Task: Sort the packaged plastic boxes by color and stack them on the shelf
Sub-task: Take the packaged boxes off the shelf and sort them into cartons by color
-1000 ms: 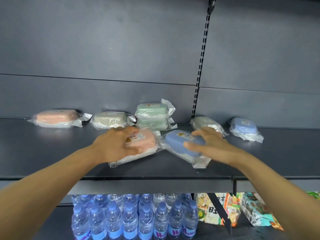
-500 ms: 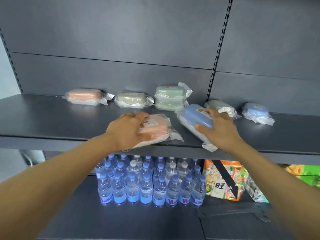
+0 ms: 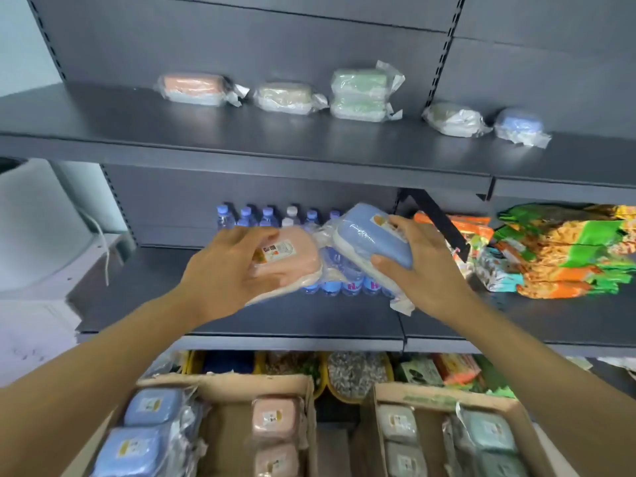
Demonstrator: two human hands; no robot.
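Left hand grips pink box (label part-hidden), right hand blue box

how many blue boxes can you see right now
4: one in the right hand, one at the top shelf's far right, two in the left carton. More may lie hidden underneath.

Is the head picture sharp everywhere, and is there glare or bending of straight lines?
Head view: the left hand and right hand are slightly motion-blurred; glare sits on the plastic wrap of the blue box; the dark grey shelf edge bows from wide-angle distortion.
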